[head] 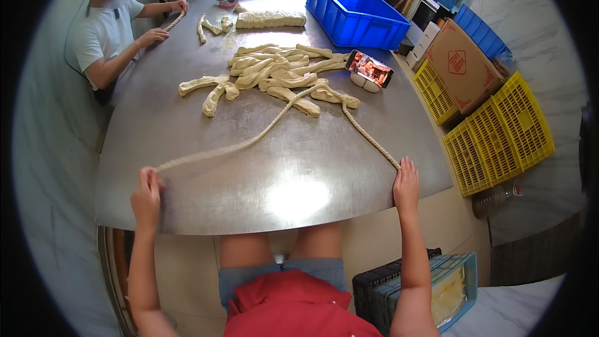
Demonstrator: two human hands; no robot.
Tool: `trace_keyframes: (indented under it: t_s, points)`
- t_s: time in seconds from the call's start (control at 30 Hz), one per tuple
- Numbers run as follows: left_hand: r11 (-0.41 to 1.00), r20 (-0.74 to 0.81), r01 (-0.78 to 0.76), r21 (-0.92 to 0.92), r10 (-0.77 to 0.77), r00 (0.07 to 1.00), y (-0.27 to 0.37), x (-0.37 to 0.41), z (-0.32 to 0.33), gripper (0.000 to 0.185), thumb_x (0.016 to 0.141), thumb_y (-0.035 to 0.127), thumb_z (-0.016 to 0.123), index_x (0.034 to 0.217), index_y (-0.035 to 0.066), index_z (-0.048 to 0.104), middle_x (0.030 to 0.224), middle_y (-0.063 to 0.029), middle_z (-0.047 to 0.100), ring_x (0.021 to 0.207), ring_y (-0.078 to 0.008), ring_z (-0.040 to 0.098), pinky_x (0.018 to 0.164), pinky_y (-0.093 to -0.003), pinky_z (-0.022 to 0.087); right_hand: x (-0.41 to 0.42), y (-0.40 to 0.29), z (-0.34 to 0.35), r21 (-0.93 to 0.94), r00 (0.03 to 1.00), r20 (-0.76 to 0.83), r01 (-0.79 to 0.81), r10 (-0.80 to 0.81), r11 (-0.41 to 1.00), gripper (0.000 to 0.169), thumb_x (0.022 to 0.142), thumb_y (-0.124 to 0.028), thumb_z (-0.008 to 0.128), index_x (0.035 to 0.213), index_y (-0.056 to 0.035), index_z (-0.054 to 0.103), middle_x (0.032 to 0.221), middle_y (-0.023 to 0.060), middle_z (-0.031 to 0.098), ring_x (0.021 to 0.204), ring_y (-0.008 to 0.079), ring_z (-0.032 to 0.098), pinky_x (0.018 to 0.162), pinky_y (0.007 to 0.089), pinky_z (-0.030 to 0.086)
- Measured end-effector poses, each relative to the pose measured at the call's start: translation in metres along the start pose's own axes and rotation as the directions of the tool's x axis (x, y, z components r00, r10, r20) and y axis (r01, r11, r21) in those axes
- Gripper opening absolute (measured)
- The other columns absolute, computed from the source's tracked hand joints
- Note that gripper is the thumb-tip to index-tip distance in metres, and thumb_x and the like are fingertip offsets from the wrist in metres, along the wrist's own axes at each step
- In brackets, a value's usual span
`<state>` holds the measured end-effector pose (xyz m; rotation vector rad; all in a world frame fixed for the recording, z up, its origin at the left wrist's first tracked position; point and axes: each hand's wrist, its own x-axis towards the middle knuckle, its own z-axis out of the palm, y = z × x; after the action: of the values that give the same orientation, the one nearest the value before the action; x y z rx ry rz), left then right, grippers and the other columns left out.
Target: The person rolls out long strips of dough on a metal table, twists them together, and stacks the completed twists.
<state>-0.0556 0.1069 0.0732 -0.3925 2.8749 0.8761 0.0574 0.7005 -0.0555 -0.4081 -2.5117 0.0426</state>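
Observation:
A long twisted dough rope [369, 139] runs in a loop from one of my hands to the other, its middle lying over the front of a dough pile. At the table's left, my left hand [147, 194] grips one end between thumb and fingers; that stretch is slightly blurred. My right hand [406, 185] has the other end at its fingers, near the right edge, with the fingers straight and close together. Beyond them lies the heap of thick, untwisted dough strips [271, 68]. Two strips, one a separate dough strip [202, 84], stick out on its left.
The steel table [210, 206] also bears a phone [369, 69] on a stand, a dough slab [271, 19] and a blue crate [360, 18]. A co-worker [110, 32] handles another dough rope [176, 21] at the left. Yellow crates [500, 135] stand right; a crate [421, 290] sits below my right arm.

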Motion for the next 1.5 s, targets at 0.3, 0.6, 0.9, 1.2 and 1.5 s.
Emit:
trace_keyframes:
  t_s: [0.3, 0.6, 0.9, 1.2, 1.5]
  points:
    - [0.955, -0.220, -0.159, 0.250, 0.216, 0.951, -0.044, 0.033, 0.039, 0.028, 0.101, 0.016, 0.054, 0.121, 0.000, 0.064, 0.139, -0.0199, 0.057, 0.130, -0.0392, 0.051, 0.106, -0.0409, 0.044, -0.041, -0.006, -0.010, -0.129, 0.985, 0.129, -0.098, 0.115, 0.987, 0.045, 0.104, -0.026, 0.046, 0.142, -0.0022, 0.052, 0.147, 0.0171, 0.052, 0.139, 0.0344, 0.045, 0.118, 0.0526, 0.028]
    - [0.756, -0.293, -0.222, 0.615, 0.481, 0.826, -0.093, 0.013, 0.091, 0.051, 0.102, 0.020, 0.047, 0.146, -0.006, 0.041, 0.155, -0.0258, 0.036, 0.143, -0.0396, 0.036, 0.117, -0.0528, 0.028, 0.007, 0.037, 0.004, -0.096, 0.967, -0.002, -0.255, 0.256, 0.962, 0.039, 0.102, -0.018, 0.051, 0.136, 0.0000, 0.053, 0.128, 0.0195, 0.060, 0.119, 0.0350, 0.055, 0.103, 0.0485, 0.043]
    - [0.968, -0.125, -0.185, 0.170, 0.208, 0.970, -0.057, 0.020, 0.000, 0.032, 0.103, 0.018, 0.050, 0.128, -0.002, 0.056, 0.113, -0.0228, 0.069, 0.092, -0.0389, 0.070, 0.077, -0.0443, 0.058, -0.008, 0.064, 0.002, -0.012, 0.986, 0.143, -0.086, 0.087, 0.996, 0.038, 0.102, -0.013, 0.048, 0.137, -0.0003, 0.057, 0.143, 0.0190, 0.055, 0.135, 0.0367, 0.048, 0.112, 0.0424, 0.039]
    - [0.925, -0.389, -0.145, 0.352, 0.285, 0.876, -0.077, 0.026, 0.044, 0.033, 0.099, 0.023, 0.057, 0.119, -0.002, 0.063, 0.131, -0.0178, 0.062, 0.122, -0.0376, 0.058, 0.100, -0.0414, 0.049, -0.037, 0.061, -0.005, -0.317, 0.976, 0.136, -0.120, 0.170, 0.941, 0.040, 0.104, -0.019, 0.046, 0.141, -0.0081, 0.055, 0.149, 0.0093, 0.052, 0.139, 0.0287, 0.045, 0.117, 0.0477, 0.033]
    - [0.827, -0.506, -0.117, 0.550, 0.441, 0.741, -0.122, 0.058, 0.075, 0.038, 0.100, 0.021, 0.052, 0.131, -0.002, 0.055, 0.147, -0.0206, 0.048, 0.136, -0.0387, 0.044, 0.110, -0.0480, 0.041, 0.015, 0.104, 0.022, -0.522, 0.947, -0.008, -0.278, 0.322, 0.806, 0.031, 0.100, -0.023, 0.052, 0.123, -0.0046, 0.062, 0.103, 0.0133, 0.062, 0.099, 0.0333, 0.059, 0.085, 0.0468, 0.048]
